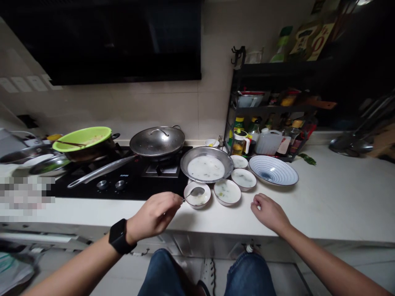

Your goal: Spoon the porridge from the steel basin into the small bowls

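Note:
A metal spoon (196, 191) is pinched in my left hand (163, 209), its head over a small bowl of white soup (198, 200). Just right of that stands a second bowl of soup (227, 192) with green bits in it. Two more filled bowls, a nearer one (244, 179) and a farther one (239, 161), stand behind it. The large metal basin (185, 166) behind them holds the same milky liquid. My right hand (269, 211) is curled closed by the counter's front edge, apart from the bowls, with nothing visible in it.
A wide patterned bowl (274, 169) stands at the right of the soup bowls. On the stove (123, 174) sits a lidded wok (157, 143), its long handle reaching left. A green basin (83, 139) with chopsticks is farther left. The condiment rack (277, 109) stands behind.

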`<state>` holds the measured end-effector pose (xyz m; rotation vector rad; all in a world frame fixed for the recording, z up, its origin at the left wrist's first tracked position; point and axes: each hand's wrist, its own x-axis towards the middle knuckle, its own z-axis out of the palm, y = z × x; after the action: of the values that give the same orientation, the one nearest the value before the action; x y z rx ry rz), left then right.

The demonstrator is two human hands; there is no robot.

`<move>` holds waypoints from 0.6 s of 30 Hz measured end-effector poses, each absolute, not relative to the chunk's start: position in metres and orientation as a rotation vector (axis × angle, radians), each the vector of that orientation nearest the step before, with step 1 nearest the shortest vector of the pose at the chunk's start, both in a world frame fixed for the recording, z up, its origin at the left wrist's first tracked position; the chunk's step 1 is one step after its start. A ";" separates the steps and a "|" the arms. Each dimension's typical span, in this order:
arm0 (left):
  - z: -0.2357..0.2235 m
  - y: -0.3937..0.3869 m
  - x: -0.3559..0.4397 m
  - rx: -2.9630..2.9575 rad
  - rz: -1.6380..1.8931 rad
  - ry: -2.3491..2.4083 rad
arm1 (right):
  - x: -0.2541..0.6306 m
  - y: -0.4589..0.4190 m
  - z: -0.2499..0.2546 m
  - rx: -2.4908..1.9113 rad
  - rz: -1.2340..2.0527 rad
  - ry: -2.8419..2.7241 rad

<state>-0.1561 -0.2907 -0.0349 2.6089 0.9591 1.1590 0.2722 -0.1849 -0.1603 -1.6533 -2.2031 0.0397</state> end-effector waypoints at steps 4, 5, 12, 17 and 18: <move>-0.027 -0.275 -0.152 2.747 1.338 0.922 | 0.272 -0.185 -0.160 -1.653 0.044 -2.201; -0.027 -0.265 -0.149 2.672 1.412 1.025 | 0.272 -0.185 -0.160 -1.653 0.044 -2.200; -0.043 -0.177 -0.126 1.800 1.421 1.507 | 0.271 -0.186 -0.159 -1.666 0.075 -2.207; -0.058 -0.142 -0.115 1.570 1.396 1.517 | 0.269 -0.188 -0.155 -1.668 0.097 -2.187; -0.060 -0.138 -0.113 1.513 1.393 1.519 | 0.268 -0.188 -0.155 -1.670 0.103 -2.186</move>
<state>-0.1134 -0.1384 -0.0605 1.5129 1.5191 1.3930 0.2684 -0.1878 -0.1552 -1.6705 -2.1858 0.1030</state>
